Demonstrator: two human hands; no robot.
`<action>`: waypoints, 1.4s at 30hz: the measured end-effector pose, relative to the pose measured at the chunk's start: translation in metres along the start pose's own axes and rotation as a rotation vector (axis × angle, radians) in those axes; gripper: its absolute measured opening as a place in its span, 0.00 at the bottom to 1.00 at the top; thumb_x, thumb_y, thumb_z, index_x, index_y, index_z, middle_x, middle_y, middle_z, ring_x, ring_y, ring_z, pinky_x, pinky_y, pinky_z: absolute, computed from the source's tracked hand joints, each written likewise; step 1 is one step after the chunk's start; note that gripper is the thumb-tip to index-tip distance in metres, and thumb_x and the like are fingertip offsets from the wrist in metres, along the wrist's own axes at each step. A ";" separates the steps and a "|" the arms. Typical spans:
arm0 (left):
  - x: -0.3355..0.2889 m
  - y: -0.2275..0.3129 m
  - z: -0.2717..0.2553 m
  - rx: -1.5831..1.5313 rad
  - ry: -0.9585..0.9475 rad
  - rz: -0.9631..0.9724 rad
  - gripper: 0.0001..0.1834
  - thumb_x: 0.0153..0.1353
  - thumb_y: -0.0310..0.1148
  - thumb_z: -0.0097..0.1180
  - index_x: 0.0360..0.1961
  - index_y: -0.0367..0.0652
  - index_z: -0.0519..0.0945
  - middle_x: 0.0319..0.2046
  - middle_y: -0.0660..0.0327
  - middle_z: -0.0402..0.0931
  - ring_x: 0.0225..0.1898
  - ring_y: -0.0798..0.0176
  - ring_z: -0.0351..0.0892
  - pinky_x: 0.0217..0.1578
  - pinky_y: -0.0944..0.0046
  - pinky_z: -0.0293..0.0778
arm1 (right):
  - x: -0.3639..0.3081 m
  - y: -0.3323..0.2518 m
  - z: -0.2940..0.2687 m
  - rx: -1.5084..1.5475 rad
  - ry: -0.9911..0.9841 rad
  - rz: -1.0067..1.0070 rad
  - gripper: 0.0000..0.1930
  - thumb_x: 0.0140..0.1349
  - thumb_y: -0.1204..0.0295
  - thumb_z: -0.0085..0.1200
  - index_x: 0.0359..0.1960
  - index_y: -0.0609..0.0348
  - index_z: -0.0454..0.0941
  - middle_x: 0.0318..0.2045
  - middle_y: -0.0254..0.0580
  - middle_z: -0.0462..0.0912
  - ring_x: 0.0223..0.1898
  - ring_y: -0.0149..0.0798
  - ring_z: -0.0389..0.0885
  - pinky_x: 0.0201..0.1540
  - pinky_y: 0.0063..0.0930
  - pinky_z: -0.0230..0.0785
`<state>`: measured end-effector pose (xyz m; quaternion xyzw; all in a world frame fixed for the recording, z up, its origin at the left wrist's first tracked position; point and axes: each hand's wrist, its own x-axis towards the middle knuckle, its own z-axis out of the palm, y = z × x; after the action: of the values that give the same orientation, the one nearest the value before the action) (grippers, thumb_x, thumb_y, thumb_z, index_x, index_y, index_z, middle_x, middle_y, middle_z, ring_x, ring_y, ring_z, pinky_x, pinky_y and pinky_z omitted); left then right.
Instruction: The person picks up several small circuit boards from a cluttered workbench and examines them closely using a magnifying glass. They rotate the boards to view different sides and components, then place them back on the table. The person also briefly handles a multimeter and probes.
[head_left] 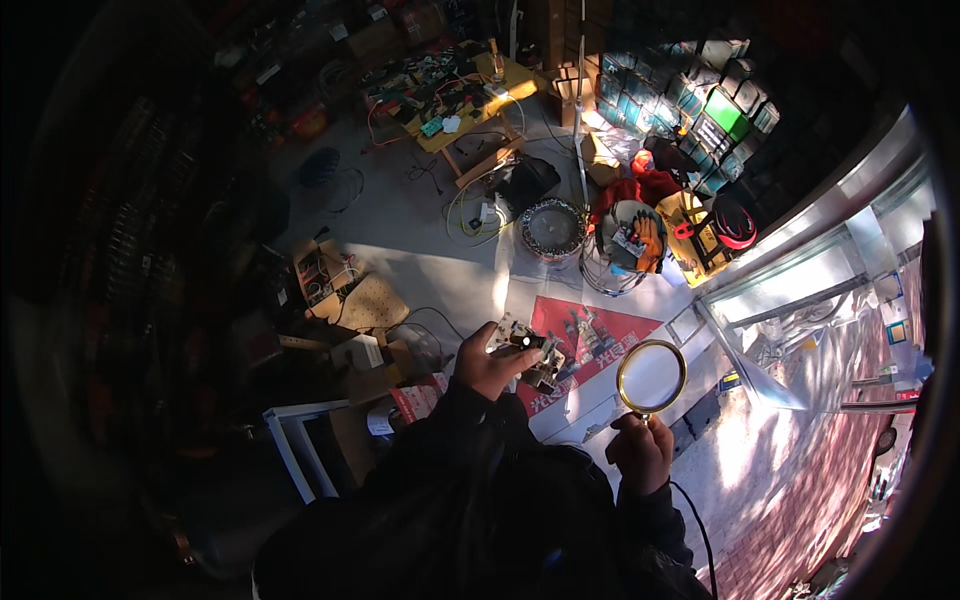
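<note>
My left hand (487, 364) is closed around a small circuit board (541, 372) with dark and metallic parts on it. The thumb lies across the board, and the fingers behind it are mostly hidden. In my right hand (642, 452), to the right and a little nearer to me, is a magnifying glass (652, 377). Its round lens has a gold-coloured rim, and my fingers wrap round the handle just below it. The lens stands apart from the board, with pale ground showing through it.
A red printed sheet (632, 325) lies on the floor beyond my hands. Farther off stand a round basin (553, 230), a yellow bench (519, 80) loaded with boards, and a yellow case (690, 232). Boxes (322, 277) sit at left; a glass door frame (745, 355) is at right.
</note>
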<state>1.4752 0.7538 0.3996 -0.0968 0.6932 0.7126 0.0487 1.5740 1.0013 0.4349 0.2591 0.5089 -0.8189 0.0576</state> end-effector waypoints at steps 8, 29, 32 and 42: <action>-0.004 0.031 -0.219 0.458 0.489 0.122 0.19 0.56 0.32 0.68 0.46 0.37 0.78 0.39 0.60 0.82 0.33 0.68 0.78 0.34 0.65 0.73 | 0.046 0.026 0.199 -0.337 -0.604 0.258 0.13 0.70 0.68 0.48 0.40 0.67 0.79 0.19 0.32 0.74 0.19 0.27 0.71 0.23 0.22 0.60; 0.231 0.057 -0.405 -0.406 1.028 -0.100 0.27 0.57 0.40 0.68 0.53 0.41 0.74 0.28 0.67 0.74 0.18 0.75 0.68 0.16 0.72 0.62 | 0.358 0.040 0.558 -0.637 -1.112 0.307 0.14 0.72 0.66 0.48 0.34 0.66 0.78 0.17 0.36 0.74 0.17 0.27 0.72 0.21 0.24 0.63; 0.292 0.056 -0.455 -0.108 0.851 -0.047 0.27 0.62 0.42 0.62 0.57 0.38 0.73 0.32 0.65 0.74 0.21 0.73 0.70 0.20 0.70 0.66 | 0.407 0.028 0.601 -0.490 -0.993 0.451 0.14 0.73 0.67 0.45 0.34 0.67 0.76 0.14 0.36 0.71 0.14 0.28 0.69 0.18 0.24 0.60; 0.562 0.083 -0.536 -0.650 0.467 -0.100 0.19 0.63 0.39 0.60 0.50 0.40 0.74 0.42 0.58 0.78 0.27 0.70 0.72 0.29 0.69 0.71 | 0.534 0.028 0.703 -0.234 -0.595 0.406 0.11 0.72 0.70 0.45 0.36 0.65 0.75 0.10 0.36 0.65 0.09 0.31 0.63 0.17 0.26 0.59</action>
<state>0.9475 0.1804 0.3546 -0.3004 0.4184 0.8503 -0.1087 0.8688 0.4718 0.3989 0.0973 0.4985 -0.7665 0.3930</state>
